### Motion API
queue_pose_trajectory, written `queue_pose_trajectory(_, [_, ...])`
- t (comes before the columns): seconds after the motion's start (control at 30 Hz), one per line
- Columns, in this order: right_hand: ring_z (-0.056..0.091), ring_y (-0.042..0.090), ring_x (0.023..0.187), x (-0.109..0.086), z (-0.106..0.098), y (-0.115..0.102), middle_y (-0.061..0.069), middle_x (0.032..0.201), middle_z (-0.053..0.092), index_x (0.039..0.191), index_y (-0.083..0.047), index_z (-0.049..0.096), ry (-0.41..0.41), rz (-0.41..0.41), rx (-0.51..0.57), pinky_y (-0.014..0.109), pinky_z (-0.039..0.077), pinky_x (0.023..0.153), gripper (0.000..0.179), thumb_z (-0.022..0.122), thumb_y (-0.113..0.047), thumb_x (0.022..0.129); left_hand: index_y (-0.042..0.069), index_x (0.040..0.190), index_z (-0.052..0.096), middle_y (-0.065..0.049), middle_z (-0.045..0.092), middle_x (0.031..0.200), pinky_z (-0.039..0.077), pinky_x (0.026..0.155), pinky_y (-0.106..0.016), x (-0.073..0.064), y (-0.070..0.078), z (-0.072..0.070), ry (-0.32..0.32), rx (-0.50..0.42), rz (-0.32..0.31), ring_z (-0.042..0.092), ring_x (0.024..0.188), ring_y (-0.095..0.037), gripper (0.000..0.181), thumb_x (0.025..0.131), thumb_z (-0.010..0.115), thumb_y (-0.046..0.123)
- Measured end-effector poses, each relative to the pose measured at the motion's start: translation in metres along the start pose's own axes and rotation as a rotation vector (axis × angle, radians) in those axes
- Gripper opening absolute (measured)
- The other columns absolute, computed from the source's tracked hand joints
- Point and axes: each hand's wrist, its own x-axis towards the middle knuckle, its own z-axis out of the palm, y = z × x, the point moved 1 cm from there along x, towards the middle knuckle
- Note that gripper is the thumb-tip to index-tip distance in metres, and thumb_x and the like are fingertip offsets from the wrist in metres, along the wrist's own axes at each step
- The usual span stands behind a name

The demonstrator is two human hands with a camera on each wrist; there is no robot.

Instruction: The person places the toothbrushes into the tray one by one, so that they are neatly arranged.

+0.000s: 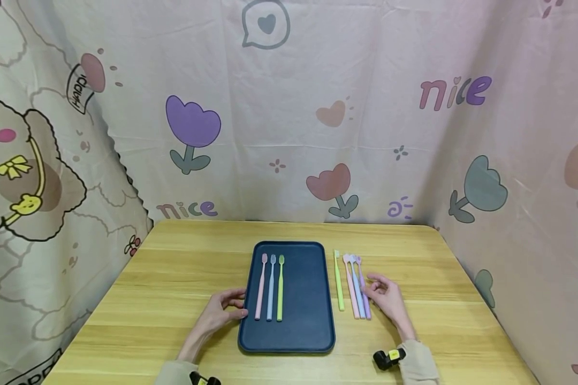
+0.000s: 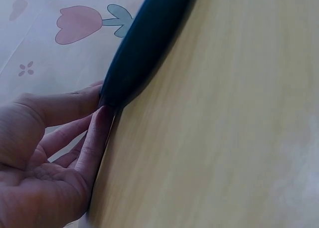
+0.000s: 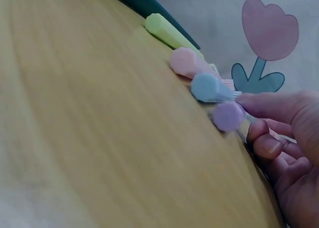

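Note:
A dark blue tray point(image 1: 308, 299) lies on the wooden table with a pink toothbrush point(image 1: 261, 289), a blue toothbrush point(image 1: 271, 289) and a green toothbrush point(image 1: 280, 289) side by side in its left half. My left hand point(image 1: 221, 310) holds the tray's left edge, thumb tip at the rim point(image 2: 112, 101). Right of the tray lie another green toothbrush point(image 1: 339, 283), a pink one point(image 1: 351, 289), a light blue one point(image 1: 357, 289) and a purple toothbrush point(image 1: 364, 302). My right hand point(image 1: 387, 298) pinches the purple toothbrush's handle, whose end point(image 3: 228, 116) shows below the thumb.
The wooden table point(image 1: 183, 256) extends to both sides of the tray. A patterned curtain point(image 1: 279, 107) hangs behind the far edge and along the sides. The pink and light blue toothbrushes lie close against the purple one.

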Motion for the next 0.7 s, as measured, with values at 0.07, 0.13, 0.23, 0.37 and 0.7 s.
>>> queue_pose_trajectory(0.07, [0.053, 0.003, 0.057, 0.0002, 0.0010, -0.0005, 0.007, 0.083, 0.064, 0.128, 0.011, 0.059, 0.012, 0.007, 0.000, 0.020, 0.046, 0.050, 0.049, 0.077, -0.005, 0.085, -0.014, 0.137, 0.051, -0.032, 0.060, 0.127, 0.051, 0.078, -0.019, 0.0001, 0.0000, 0.0001, -0.001, -0.003, 0.001, 0.063, 0.096, -0.018, 0.061, 0.083, 0.077, -0.002])
queue_pose_trajectory(0.13, [0.052, 0.003, 0.054, 0.0003, 0.0016, -0.0010, 0.006, 0.081, 0.064, 0.126, 0.012, 0.059, 0.024, 0.008, -0.001, 0.021, 0.045, 0.047, 0.047, 0.076, -0.006, 0.086, -0.014, 0.137, 0.051, -0.032, 0.060, 0.127, 0.051, 0.077, -0.019, 0.0002, -0.0001, 0.0002, -0.003, -0.006, 0.001, 0.063, 0.096, -0.017, 0.062, 0.082, 0.077, -0.002])
queue_pose_trajectory(0.23, [0.051, 0.004, 0.052, 0.0004, 0.0019, -0.0021, 0.005, 0.077, 0.063, 0.122, 0.012, 0.062, 0.035, 0.012, -0.011, 0.021, 0.044, 0.046, 0.042, 0.076, -0.007, 0.087, -0.014, 0.137, 0.051, -0.032, 0.060, 0.127, 0.051, 0.077, -0.019, 0.0003, -0.0002, 0.0004, -0.003, -0.008, -0.001, 0.064, 0.095, -0.018, 0.062, 0.082, 0.077, -0.002])
queue_pose_trajectory(0.37, [0.052, 0.005, 0.052, -0.0007, 0.0004, -0.0033, 0.003, 0.076, 0.064, 0.117, 0.011, 0.064, 0.019, 0.032, -0.057, 0.021, 0.046, 0.046, 0.040, 0.078, -0.010, 0.086, -0.014, 0.138, 0.051, -0.032, 0.060, 0.127, 0.052, 0.076, -0.019, 0.0005, -0.0005, 0.0006, -0.002, -0.008, -0.002, 0.063, 0.095, -0.017, 0.062, 0.083, 0.077, -0.002])
queue_pose_trajectory(0.7, [0.053, 0.006, 0.049, 0.0029, 0.0016, -0.0017, 0.007, 0.076, 0.065, 0.109, 0.008, 0.068, 0.024, 0.059, -0.084, 0.021, 0.043, 0.043, 0.035, 0.080, -0.015, 0.085, -0.013, 0.138, 0.051, -0.031, 0.061, 0.128, 0.051, 0.077, -0.018, 0.0004, -0.0012, 0.0006, 0.003, 0.000, -0.004, 0.063, 0.095, -0.016, 0.062, 0.083, 0.077, -0.001])
